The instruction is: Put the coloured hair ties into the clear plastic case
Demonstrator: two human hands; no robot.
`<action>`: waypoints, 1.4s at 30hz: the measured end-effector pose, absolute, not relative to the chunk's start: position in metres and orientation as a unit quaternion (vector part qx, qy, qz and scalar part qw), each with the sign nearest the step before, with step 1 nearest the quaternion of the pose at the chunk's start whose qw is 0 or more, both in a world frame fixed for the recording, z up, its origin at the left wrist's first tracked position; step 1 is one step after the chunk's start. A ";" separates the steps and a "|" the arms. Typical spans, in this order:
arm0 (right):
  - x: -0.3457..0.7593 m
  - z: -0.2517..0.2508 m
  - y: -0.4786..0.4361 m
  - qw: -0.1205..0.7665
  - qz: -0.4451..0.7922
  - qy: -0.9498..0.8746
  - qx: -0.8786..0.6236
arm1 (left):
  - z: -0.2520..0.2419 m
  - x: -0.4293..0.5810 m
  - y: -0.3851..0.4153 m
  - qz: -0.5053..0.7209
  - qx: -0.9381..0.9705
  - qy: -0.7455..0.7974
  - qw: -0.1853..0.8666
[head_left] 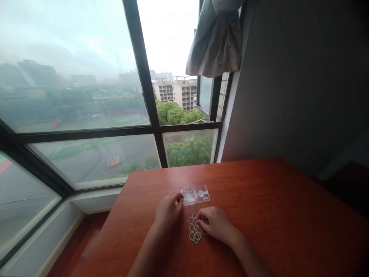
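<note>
A small clear plastic box (191,201) lies on the table with its lid (202,193) folded open to the right. Several small rings (188,190) sit in its compartments. My left hand (168,209) is at the box's left side, fingers bent and closed against its edge. Closer to me, several pale grey-green rings (191,228) lie loose, some overlapping. My right hand (215,222) is just right of them, its fingers pinched at a yellow ring (197,223). Another yellowish ring (205,232) shows partly beneath this hand.
The reddish-brown wooden table (245,184) reaches to the window frame (155,127). A tied curtain (216,46) hangs at the window's right, beside a grey wall (294,88). Small white bits (205,198) lie in the lid.
</note>
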State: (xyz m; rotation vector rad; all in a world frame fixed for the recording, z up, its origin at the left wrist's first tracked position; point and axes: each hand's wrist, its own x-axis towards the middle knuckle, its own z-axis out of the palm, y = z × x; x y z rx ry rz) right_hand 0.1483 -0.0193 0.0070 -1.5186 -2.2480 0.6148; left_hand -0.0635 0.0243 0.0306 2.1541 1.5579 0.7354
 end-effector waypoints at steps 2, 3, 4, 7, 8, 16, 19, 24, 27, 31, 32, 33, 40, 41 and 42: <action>0.148 0.006 -0.019 0.177 0.212 -0.797 -0.537 | 0.030 -0.064 0.024 0.262 0.768 0.553 0.188; 0.148 0.006 -0.019 0.179 0.209 -0.798 -0.537 | 0.029 -0.064 0.024 0.263 0.769 0.552 0.186; 0.148 0.006 -0.019 0.181 0.206 -0.798 -0.537 | 0.029 -0.064 0.025 0.264 0.770 0.551 0.184; 0.147 0.006 -0.018 0.196 0.202 -0.795 -0.537 | 0.029 -0.064 0.025 0.274 0.769 0.549 0.180; 0.147 0.006 -0.018 0.202 0.200 -0.794 -0.538 | 0.029 -0.063 0.024 0.280 0.767 0.549 0.181; 0.150 0.001 -0.012 0.285 0.142 -0.753 -0.576 | 0.033 -0.038 0.013 0.308 0.782 0.470 0.270; 0.151 -0.002 -0.011 0.296 0.128 -0.746 -0.582 | 0.033 -0.027 0.006 0.307 0.788 0.443 0.298; 0.151 -0.003 -0.012 0.299 0.125 -0.756 -0.569 | 0.032 -0.022 0.004 0.325 0.774 0.445 0.312; 0.150 -0.001 -0.013 0.302 0.132 -0.760 -0.560 | 0.030 -0.021 0.006 0.324 0.768 0.450 0.321; 0.149 0.002 -0.014 0.316 0.146 -0.761 -0.548 | 0.027 -0.022 0.007 0.322 0.764 0.452 0.328; 0.150 0.003 -0.014 0.320 0.148 -0.759 -0.547 | 0.026 -0.023 0.008 0.324 0.764 0.455 0.322; 0.150 0.003 -0.014 0.323 0.149 -0.758 -0.547 | 0.026 -0.025 0.009 0.327 0.765 0.460 0.311; 0.150 0.005 -0.015 0.290 0.133 -0.767 -0.556 | 0.030 -0.051 0.023 0.359 0.735 0.517 0.252; 0.149 0.005 -0.015 0.286 0.135 -0.768 -0.557 | 0.030 -0.054 0.025 0.362 0.728 0.524 0.253; 0.149 0.006 -0.016 0.281 0.138 -0.768 -0.558 | 0.029 -0.056 0.026 0.364 0.723 0.530 0.253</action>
